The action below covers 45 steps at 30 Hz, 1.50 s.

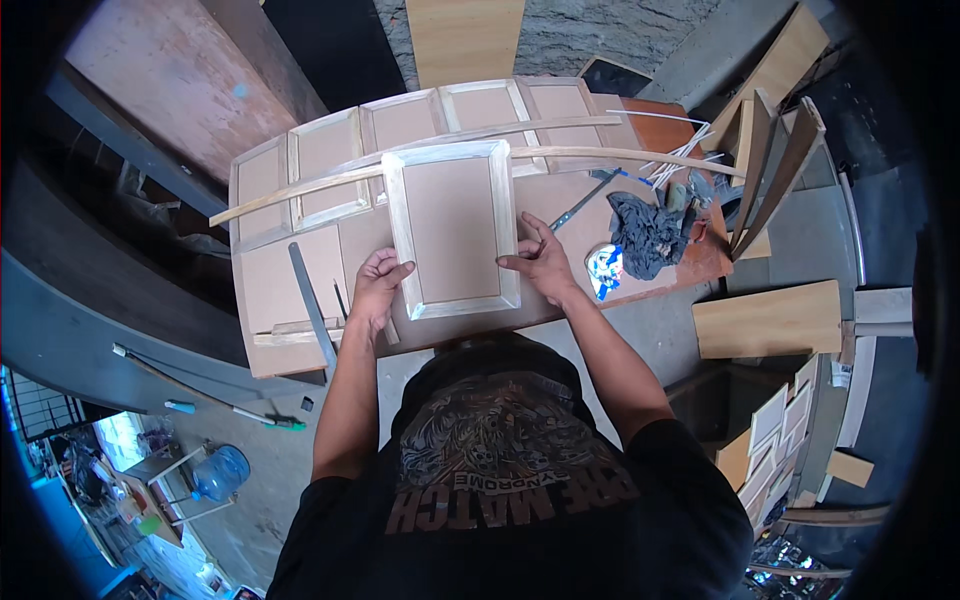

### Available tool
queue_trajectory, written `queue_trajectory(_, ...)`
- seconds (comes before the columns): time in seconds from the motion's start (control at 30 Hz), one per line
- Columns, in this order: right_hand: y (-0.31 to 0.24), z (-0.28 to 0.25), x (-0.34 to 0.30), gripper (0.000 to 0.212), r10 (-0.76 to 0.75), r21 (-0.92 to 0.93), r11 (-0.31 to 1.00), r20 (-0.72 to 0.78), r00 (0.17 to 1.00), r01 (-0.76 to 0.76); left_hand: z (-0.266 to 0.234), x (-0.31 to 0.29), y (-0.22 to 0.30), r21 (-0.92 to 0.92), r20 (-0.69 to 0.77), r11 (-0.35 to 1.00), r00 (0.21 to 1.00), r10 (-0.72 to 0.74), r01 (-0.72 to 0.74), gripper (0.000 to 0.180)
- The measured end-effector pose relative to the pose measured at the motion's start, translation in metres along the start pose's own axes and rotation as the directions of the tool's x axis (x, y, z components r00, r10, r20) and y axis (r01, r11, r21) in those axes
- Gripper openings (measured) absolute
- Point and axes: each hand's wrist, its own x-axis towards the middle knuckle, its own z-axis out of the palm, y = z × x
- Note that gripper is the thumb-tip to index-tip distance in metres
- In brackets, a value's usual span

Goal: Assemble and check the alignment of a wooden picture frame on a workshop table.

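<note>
Between my two hands is a framed wooden panel (455, 225), with pale mitred strips around a brown flat centre. My left hand (378, 285) grips its left edge near the lower corner, thumb on the front. At the right edge, my right hand (543, 265) holds it the same way, with the index finger raised a little. Behind the panel, long thin wooden strips (290, 192) cross the table. Further back lies a row of similar framed panels (400, 122). A metal ruler (312, 300) and a dark pencil (340, 298) lie beside my left hand.
Right of my hands lie a thin metal tool (585, 200), a crumpled black cloth (645, 235) and a white-and-blue packet (604, 270). Thin white sticks (690, 150) lie beyond them. Boards (785, 185) lean at the right. A blue water bottle (221, 473) and a broom (210, 390) are at lower left.
</note>
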Motion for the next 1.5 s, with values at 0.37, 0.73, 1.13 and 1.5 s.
queue_trajectory(0.37,-0.023,0.005,-0.012,0.098,-0.088,0.075,0.993,-0.013,0.996,0.088,0.009,-0.025,0.026,-0.051,0.037,0.995,0.995,0.089,-0.087,0.022)
queue_trajectory(0.73,-0.036,0.017,-0.016,0.095,-0.075,0.116,0.99,-0.01,0.997,0.075,-0.002,-0.034,0.03,-0.081,0.035,0.99,0.993,0.115,-0.111,0.022)
queue_trajectory(1.13,-0.173,0.021,-0.006,0.094,-0.399,0.21,0.893,-0.039,0.916,0.398,0.039,-0.044,0.164,-0.125,0.128,0.903,0.896,0.426,-0.411,0.03)
queue_trajectory(1.5,-0.217,0.017,0.008,0.093,-0.484,0.2,0.854,-0.032,0.875,0.48,0.051,-0.036,0.206,-0.126,0.228,0.866,0.835,0.5,-0.484,0.027)
